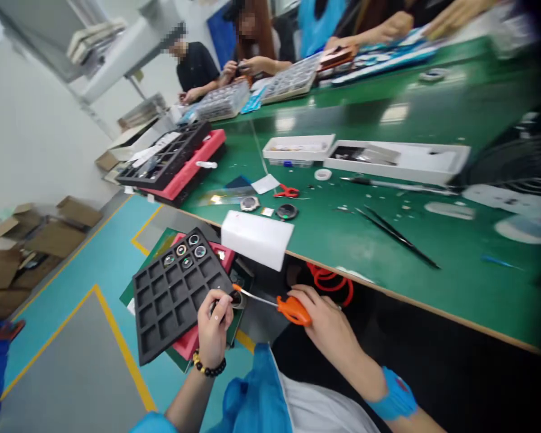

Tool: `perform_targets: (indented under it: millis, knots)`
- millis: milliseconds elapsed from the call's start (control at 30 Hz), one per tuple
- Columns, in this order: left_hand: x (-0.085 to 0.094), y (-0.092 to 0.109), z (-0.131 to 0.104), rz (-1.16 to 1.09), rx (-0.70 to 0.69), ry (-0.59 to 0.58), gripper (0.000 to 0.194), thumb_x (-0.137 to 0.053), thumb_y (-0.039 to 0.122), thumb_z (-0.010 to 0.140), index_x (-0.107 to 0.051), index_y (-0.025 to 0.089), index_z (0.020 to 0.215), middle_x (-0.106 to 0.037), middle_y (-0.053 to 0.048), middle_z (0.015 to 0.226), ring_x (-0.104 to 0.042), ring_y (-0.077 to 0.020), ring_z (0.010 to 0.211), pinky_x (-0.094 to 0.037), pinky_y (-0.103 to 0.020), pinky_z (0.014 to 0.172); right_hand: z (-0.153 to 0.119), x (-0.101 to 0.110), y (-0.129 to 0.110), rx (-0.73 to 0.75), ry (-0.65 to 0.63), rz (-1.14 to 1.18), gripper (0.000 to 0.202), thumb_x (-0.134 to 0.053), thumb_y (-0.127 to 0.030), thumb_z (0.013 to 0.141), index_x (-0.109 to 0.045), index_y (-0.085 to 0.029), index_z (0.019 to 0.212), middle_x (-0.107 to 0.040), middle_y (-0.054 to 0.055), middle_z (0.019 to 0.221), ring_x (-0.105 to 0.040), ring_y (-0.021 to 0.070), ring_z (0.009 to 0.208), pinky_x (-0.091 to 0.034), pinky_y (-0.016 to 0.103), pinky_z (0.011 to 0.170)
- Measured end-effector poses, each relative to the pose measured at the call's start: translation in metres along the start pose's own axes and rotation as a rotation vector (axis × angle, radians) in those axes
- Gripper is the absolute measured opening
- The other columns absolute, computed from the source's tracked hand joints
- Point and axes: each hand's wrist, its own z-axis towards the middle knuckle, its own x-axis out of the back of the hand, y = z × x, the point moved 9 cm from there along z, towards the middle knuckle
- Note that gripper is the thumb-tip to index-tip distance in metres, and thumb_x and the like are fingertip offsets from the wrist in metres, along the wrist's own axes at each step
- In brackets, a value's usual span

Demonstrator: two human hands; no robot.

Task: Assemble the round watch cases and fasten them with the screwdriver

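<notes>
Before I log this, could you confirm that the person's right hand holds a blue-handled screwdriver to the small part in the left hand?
Not quite: in the head view the screwdriver in the right hand has an orange handle, not blue. Its tip does meet the small part in the left hand.

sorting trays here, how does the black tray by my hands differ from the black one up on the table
The black tray by the hands sits below the table edge, on a pink tray over the lap; the black tray on the table rests on the green table, also atop a pink tray. The near one holds a few round parts in its far corner; the far one's contents are unclear. Both have grid compartments.
</notes>
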Motion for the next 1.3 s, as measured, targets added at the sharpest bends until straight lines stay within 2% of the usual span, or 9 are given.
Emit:
perform_targets:
  millis: [200,300,433,533,667,767,867,1067,1300]
  knots:
    - [0.128,0.062,-0.025,-0.078,-0.324,0.531,0.025,-0.077,0.038,0.084,-0.063,0.017,0.083,-0.053,0.004,0.069,-0.045,-0.0075,0.059,-0.035,-0.018,0.051,0.085,-0.007,-0.194,0.446,0.042,0.071,0.058,-0.05,-0.004,0.09,-0.049,-0.024,0.145,-0.067,0.01,0.114,-0.064,0.0239,0.086,-0.055,0.034,0.064]
    - [0.185,0.078,-0.044,-0.172,-0.455,0.78,0.02,-0.077,0.03,0.078,-0.062,0.017,0.081,-0.053,0.004,0.07,-0.045,-0.0078,0.061,-0.034,-0.017,0.05,0.125,-0.039,-0.27,0.486,-0.064,0.125,0.052,-0.046,-0.014,0.102,-0.039,-0.019,0.153,-0.066,0.013,0.112,-0.062,0.0279,0.092,-0.055,0.036,0.059]
    - [0.224,0.065,-0.048,-0.194,-0.404,0.864,0.022,-0.079,0.027,0.072,-0.061,0.017,0.078,-0.054,0.004,0.07,-0.047,-0.0083,0.062,-0.034,-0.016,0.047,0.151,-0.108,-0.301,0.537,-0.177,0.087,0.054,-0.06,-0.022,0.1,-0.044,-0.01,0.15,-0.062,0.018,0.135,-0.063,0.0306,0.112,-0.059,0.043,0.086]
    - [0.223,0.034,-0.034,-0.225,-0.214,0.792,0.024,-0.082,0.03,0.073,-0.065,0.016,0.082,-0.057,0.004,0.072,-0.049,-0.0071,0.061,-0.037,-0.014,0.049,0.139,-0.145,-0.292,0.65,-0.225,0.102,0.059,-0.079,-0.042,0.089,-0.059,-0.016,0.138,-0.057,0.013,0.148,-0.053,0.0333,0.135,-0.047,0.05,0.113]
    - [0.177,0.008,-0.004,-0.307,-0.047,0.517,0.032,-0.073,0.045,0.085,-0.071,0.014,0.094,-0.059,0.001,0.068,-0.049,-0.007,0.054,-0.043,-0.015,0.049,0.122,-0.134,-0.264,0.671,-0.231,0.242,0.054,-0.071,-0.04,0.096,-0.058,-0.014,0.141,-0.053,0.016,0.153,-0.046,0.032,0.144,-0.038,0.052,0.122]
    - [0.122,0.002,0.018,-0.399,0.028,0.244,0.046,-0.057,0.056,0.097,-0.071,0.013,0.105,-0.062,-0.001,0.068,-0.044,-0.0057,0.043,-0.037,-0.016,0.041,0.124,-0.084,-0.223,0.484,-0.147,0.479,0.033,-0.064,-0.023,0.1,-0.063,-0.018,0.132,-0.064,0.01,0.141,-0.057,0.027,0.133,-0.047,0.049,0.115]
    - [0.061,-0.002,0.027,-0.441,0.11,0.011,0.046,-0.046,0.053,0.104,-0.067,0.015,0.118,-0.068,-0.005,0.078,-0.043,-0.0043,0.038,-0.03,-0.015,0.035,0.115,-0.017,-0.157,0.17,0.074,0.667,0.018,-0.055,-0.021,0.104,-0.07,-0.022,0.114,-0.073,0.007,0.116,-0.068,0.0234,0.109,-0.058,0.042,0.096]
    - [-0.062,-0.011,0.006,-0.402,0.232,-0.358,0.041,-0.043,0.046,0.106,-0.057,0.021,0.135,-0.071,-0.007,0.099,-0.054,-0.0053,0.039,-0.031,-0.015,0.031,0.047,0.101,-0.101,0.177,0.399,0.54,0.017,-0.065,-0.013,0.098,-0.071,-0.022,0.111,-0.072,0.007,0.11,-0.066,0.0215,0.103,-0.059,0.038,0.086]
    - [-0.145,-0.027,-0.033,-0.213,0.346,-0.517,0.043,-0.053,0.046,0.102,-0.054,0.025,0.139,-0.069,-0.004,0.102,-0.052,-0.0045,0.046,-0.041,-0.016,0.038,-0.005,0.146,-0.062,0.085,0.601,0.374,0.017,-0.07,-0.007,0.095,-0.071,-0.018,0.108,-0.074,0.006,0.112,-0.063,0.0212,0.11,-0.057,0.037,0.092]
